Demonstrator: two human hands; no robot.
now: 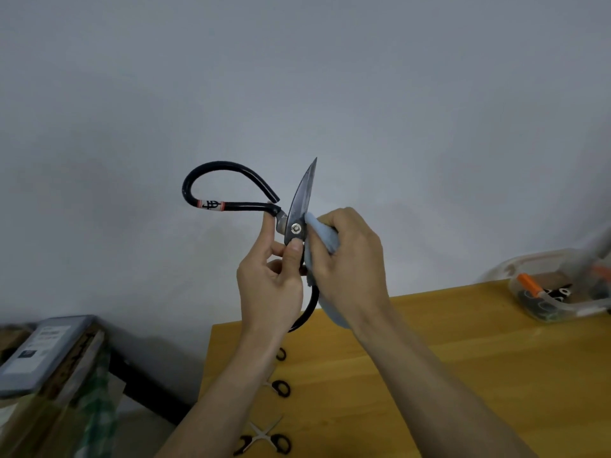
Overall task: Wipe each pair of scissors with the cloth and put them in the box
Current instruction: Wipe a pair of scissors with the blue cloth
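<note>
A large pair of scissors (302, 196) with black looped handles is held up in front of the wall, opened wide, one blade pointing upward. My left hand (271, 276) grips it just below the pivot screw, thumb on the metal. My right hand (347, 262) holds a light blue cloth (322, 236) and presses it against the blade beside the pivot. The clear plastic box (549, 292) stands at the far right of the yellow table (463, 358) and holds scissors with orange and black handles.
Small black-handled scissors (264, 439) lie open near the table's left edge, with two more black handles (281, 388) partly hidden behind my left forearm. Cardboard boxes and a grey flat package (43, 352) sit off the table at lower left.
</note>
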